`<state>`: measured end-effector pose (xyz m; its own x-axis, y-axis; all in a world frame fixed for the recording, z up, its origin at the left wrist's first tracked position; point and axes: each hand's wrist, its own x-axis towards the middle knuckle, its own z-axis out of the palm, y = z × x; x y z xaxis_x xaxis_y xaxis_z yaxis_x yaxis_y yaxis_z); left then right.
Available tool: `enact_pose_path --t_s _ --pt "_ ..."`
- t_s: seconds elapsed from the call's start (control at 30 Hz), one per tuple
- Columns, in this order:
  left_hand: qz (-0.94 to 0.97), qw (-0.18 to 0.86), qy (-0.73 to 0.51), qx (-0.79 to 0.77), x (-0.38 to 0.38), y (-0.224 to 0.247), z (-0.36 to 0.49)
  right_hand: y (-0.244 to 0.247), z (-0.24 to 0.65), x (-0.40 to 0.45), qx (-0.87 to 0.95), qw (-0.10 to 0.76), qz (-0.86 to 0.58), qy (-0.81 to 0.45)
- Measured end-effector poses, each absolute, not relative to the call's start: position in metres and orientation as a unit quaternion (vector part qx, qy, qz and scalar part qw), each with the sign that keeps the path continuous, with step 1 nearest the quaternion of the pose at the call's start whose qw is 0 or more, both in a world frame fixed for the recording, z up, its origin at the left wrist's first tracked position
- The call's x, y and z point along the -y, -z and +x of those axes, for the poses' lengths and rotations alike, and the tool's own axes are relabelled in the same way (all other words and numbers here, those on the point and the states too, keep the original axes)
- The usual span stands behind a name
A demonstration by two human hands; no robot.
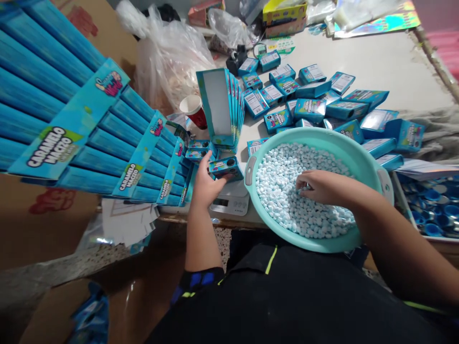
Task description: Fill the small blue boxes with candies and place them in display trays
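My left hand (206,184) has its thumb and fingers around a small blue candy box (225,166), which lies on its side above a kitchen scale (230,203). A dark round hole shows in the end of the box. More small blue boxes (198,148) lie just beyond those fingers. My right hand (317,186) reaches into a turquoise basin (371,179) of pale blue and white candies (283,191). Its fingers are curled together at the surface of the candies; what sits between them is mostly hidden.
Tall stacked display trays (82,124) lean in from the left. Folded blue cartons (222,105) stand by a red paper cup (194,112). Loose candy boxes (310,110) crowd behind the basin. A tray of blue round pieces (433,205) sits at right.
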<state>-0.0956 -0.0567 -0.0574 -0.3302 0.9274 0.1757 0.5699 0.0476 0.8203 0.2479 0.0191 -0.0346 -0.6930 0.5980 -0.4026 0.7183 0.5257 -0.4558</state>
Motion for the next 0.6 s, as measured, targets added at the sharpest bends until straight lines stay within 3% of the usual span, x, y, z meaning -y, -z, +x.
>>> enact_pose_path --t_s 0.17,0.23,0.37,0.5,0.6 --pt "0.556 0.052 -0.582 -0.592 0.052 0.031 -0.070 0.036 0.248 -0.021 -0.861 0.102 0.388 0.313" --pt "0.643 0.015 -0.521 -0.560 0.054 0.012 -0.061 0.037 0.249 -0.021 -0.861 0.101 0.386 0.316" --pt "0.812 -0.050 -0.269 -0.516 0.055 -0.012 -0.048 0.034 0.248 -0.021 -0.861 0.105 0.386 0.314" --pt "0.813 -0.131 -0.204 -0.529 0.053 -0.018 -0.045 0.026 0.244 -0.017 -0.857 0.115 0.396 0.310" --pt "0.813 -0.127 -0.178 -0.539 0.051 -0.020 -0.047 0.020 0.241 -0.015 -0.859 0.122 0.398 0.297"
